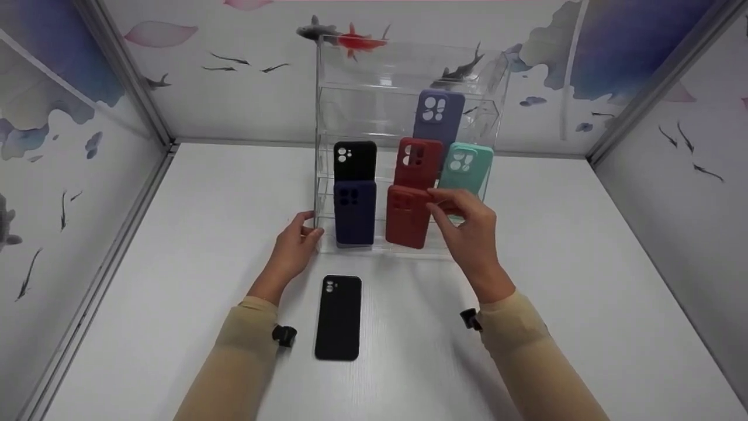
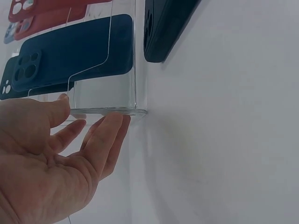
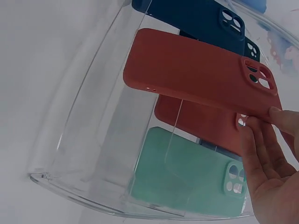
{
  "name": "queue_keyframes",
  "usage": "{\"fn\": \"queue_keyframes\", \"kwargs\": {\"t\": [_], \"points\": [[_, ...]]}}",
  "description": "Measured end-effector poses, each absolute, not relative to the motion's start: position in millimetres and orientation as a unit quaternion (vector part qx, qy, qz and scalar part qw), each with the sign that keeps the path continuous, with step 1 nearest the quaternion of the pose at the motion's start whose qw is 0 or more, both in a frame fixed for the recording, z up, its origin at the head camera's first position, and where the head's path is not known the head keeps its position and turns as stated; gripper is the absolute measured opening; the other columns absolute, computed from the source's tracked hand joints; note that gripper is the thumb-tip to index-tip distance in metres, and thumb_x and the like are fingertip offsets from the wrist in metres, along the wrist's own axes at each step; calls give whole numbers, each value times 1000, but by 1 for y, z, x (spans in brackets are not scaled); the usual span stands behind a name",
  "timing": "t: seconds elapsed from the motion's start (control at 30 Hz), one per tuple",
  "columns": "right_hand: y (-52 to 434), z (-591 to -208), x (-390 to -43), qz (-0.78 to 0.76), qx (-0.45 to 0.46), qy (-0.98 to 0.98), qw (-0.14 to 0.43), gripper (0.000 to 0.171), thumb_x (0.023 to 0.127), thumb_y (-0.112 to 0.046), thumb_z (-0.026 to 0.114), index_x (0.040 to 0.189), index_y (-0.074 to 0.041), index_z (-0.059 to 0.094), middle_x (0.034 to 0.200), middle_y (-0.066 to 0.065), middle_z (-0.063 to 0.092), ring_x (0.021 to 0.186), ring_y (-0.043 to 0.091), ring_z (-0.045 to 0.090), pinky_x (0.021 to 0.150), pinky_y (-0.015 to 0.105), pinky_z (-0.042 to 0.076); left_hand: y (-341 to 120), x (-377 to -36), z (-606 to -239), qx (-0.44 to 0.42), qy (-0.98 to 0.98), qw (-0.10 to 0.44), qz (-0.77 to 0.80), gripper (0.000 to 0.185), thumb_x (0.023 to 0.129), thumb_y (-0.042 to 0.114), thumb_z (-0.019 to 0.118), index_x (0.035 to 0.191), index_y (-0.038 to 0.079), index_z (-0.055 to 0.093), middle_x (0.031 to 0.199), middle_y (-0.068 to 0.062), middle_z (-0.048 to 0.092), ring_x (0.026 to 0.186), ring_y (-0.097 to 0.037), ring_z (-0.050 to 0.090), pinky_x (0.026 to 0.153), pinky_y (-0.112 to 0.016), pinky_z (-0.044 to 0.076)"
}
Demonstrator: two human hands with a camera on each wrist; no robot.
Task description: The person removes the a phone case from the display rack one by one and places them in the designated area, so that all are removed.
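Observation:
At the clear rack's (image 1: pixel 409 252) left side, my left hand (image 1: pixel 292 248) touches the outer wall, its fingers (image 2: pixel 108 135) fairly straight against it. My right hand (image 1: pixel 470 234) pinches the upper right edge of a red phone case (image 3: pixel 187 70) between thumb and fingers. That case leans at the front of the rack, before a second red phone case (image 1: pixel 418 158). Left of it stands a dark blue phone case (image 1: pixel 355 219), with a black phone case (image 1: pixel 355 161) behind. A mint green phone case (image 1: pixel 467 164) is nearest the right hand on its far side.
A purple phone case (image 1: pixel 441 114) stands higher in the rack. Another black phone case (image 1: pixel 339 318) lies flat on the white table (image 1: pixel 403 362) between the forearms. Printed panels (image 1: pixel 234 99) with fish border the table behind and at both sides.

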State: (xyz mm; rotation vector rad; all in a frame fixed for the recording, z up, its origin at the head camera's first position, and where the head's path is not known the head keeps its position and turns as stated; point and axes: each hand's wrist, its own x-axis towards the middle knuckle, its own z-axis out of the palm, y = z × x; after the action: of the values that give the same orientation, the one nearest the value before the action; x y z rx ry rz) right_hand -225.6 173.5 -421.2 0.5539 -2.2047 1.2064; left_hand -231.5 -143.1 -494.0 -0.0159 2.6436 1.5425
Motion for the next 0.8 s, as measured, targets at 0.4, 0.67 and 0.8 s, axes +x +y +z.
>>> {"fn": "queue_keyframes", "kwargs": {"t": [0.4, 0.67, 0.8], "points": [[176, -412, -210, 455, 200, -841, 215, 28, 93, -12, 77, 121, -17, 76, 109, -2, 76, 90, 11, 72, 82, 19, 58, -142, -231, -495, -3, 861, 39, 506, 51, 109, 23, 54, 156, 7, 40, 123, -20, 67, 117, -33, 66, 99, -47, 51], [176, -419, -205, 488, 156, -855, 83, 24, 95, -15, 77, 118, -19, 77, 105, 2, 76, 82, 19, 73, 77, 23, 59, -144, -232, -494, -2, 861, 35, 507, 51, 109, 23, 54, 156, 7, 40, 122, -21, 66, 119, -35, 65, 101, -49, 50], [179, -426, -203, 501, 140, -854, 23, 23, 96, -14, 76, 118, -16, 77, 105, 8, 76, 82, 26, 74, 75, 25, 60, -142, -231, -496, -6, 859, 39, 510, 52, 109, 23, 54, 156, 7, 40, 122, -20, 67, 119, -34, 65, 100, -48, 50]]}}
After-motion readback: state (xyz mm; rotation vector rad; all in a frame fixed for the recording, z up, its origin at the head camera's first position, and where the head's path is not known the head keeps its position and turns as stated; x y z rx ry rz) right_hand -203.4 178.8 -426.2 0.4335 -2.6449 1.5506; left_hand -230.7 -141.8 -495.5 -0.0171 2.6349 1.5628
